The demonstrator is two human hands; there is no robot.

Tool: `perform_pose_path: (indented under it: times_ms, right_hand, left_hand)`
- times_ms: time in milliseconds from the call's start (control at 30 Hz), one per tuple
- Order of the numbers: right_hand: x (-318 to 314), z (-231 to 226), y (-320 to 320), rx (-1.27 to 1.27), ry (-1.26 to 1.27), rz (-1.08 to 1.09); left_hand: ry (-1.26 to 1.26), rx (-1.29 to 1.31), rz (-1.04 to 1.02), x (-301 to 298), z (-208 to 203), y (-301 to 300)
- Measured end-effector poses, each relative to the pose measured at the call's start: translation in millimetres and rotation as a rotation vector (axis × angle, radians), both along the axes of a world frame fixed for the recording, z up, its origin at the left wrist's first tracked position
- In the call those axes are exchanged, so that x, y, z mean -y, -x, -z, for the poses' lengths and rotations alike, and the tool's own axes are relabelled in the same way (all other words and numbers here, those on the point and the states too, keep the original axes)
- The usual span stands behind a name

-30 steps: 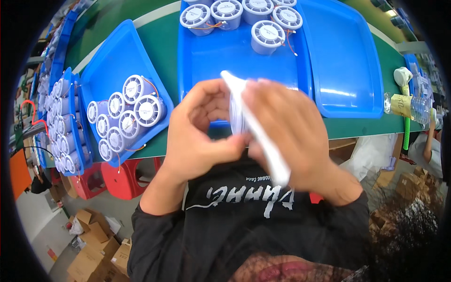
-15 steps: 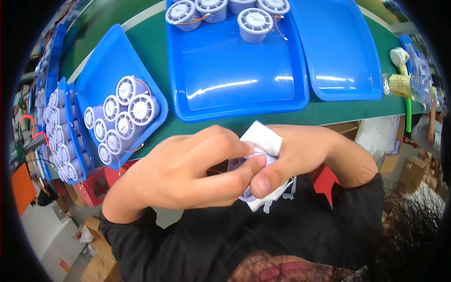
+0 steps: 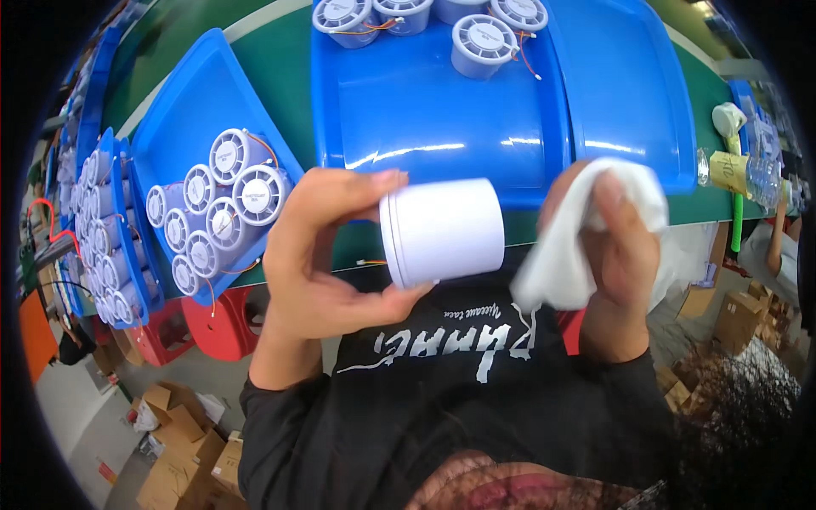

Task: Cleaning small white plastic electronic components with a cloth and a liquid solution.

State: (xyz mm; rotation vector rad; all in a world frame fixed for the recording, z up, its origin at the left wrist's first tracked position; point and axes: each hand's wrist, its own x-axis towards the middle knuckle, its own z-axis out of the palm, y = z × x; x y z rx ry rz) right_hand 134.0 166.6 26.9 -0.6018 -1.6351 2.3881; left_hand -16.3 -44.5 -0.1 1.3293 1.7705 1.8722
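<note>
The left hand (image 3: 297,255) is clamped on a white cup (image 3: 450,229), with the thumb below and a finger above its rimmed end. The cup lies on its side in the air at the near edge of the worktop (image 3: 282,76), in front of the near edge of the middle tray (image 3: 442,110); its rim faces left and its flat base faces right. A small connector (image 3: 371,262) shows just left of the cup's lower rim. The right hand (image 3: 627,255) is closed around a white cloth (image 3: 557,263), which hangs from it toward the cup, partly blurred. The two hands are apart, and a narrow gap separates the cloth from the base of the cup. The middle tray carries lidded cups (image 3: 483,44) toward its far edge, at least five in view, some with thin leads. The right tray (image 3: 629,93) adjoins its right edge. The left tray (image 3: 191,102) sits at an angle, with eight lidded cups grouped toward its near edge. A clear bottle (image 3: 763,178) is located just beyond the right edge of the right tray. Red stools (image 3: 223,323) stand below the near edge of the worktop, left of the person; cartons (image 3: 174,467) occupy the floor.
</note>
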Motion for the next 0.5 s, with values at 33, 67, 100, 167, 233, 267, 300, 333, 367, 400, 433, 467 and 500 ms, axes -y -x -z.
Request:
perform_pose_path:
  times_ms: [33,67,100,167,233,267,300,333,367,400,433,467,500]
  right_hand:
    - [15,-8,9,0.047,-0.262,0.299]
    - [13,-6,11,-0.051,-0.473,0.316]
    - [13,2,15,-0.161,-0.706,0.325]
    - [14,8,23,-0.334,-1.101,0.224]
    - [28,3,24,-0.303,-0.821,0.074]
    - [27,5,25,-0.35,-0.725,0.045]
    - [26,7,26,-0.394,-0.626,0.015]
    - [26,4,23,-0.344,-0.556,-0.033]
    - [24,1,23,-0.345,-0.457,-0.065]
    - [21,-1,22,-0.344,-0.358,-0.095]
    - [20,0,18,-0.343,-0.238,-0.143]
    - [20,3,18,-0.346,-0.239,-0.145]
    - [22,7,19,-0.278,-0.263,-0.142]
  left_hand:
    - [-0.022,0.105,0.036,-4,1,-1]
    - [-0.034,0.102,0.03,-7,0,-3]
    - [-0.026,0.198,0.02,-10,0,-5]
    - [-0.02,0.313,-0.003,-17,1,-9]
    - [-0.018,0.353,-0.015,-23,-2,-10]
    - [-0.004,0.388,-0.02,-24,-3,-11]
    - [0.002,0.431,-0.029,-25,-5,-11]
    - [-0.009,0.428,-0.042,-24,-7,-10]
    - [-0.015,0.435,-0.017,-23,-8,-9]
    - [-0.019,0.441,0.009,-23,-8,-9]
    - [-0.022,0.437,0.005,-22,-8,-8]
    - [0.003,0.422,0.004,-22,-8,-7]
    - [0.029,0.408,0.005,-22,-8,-7]
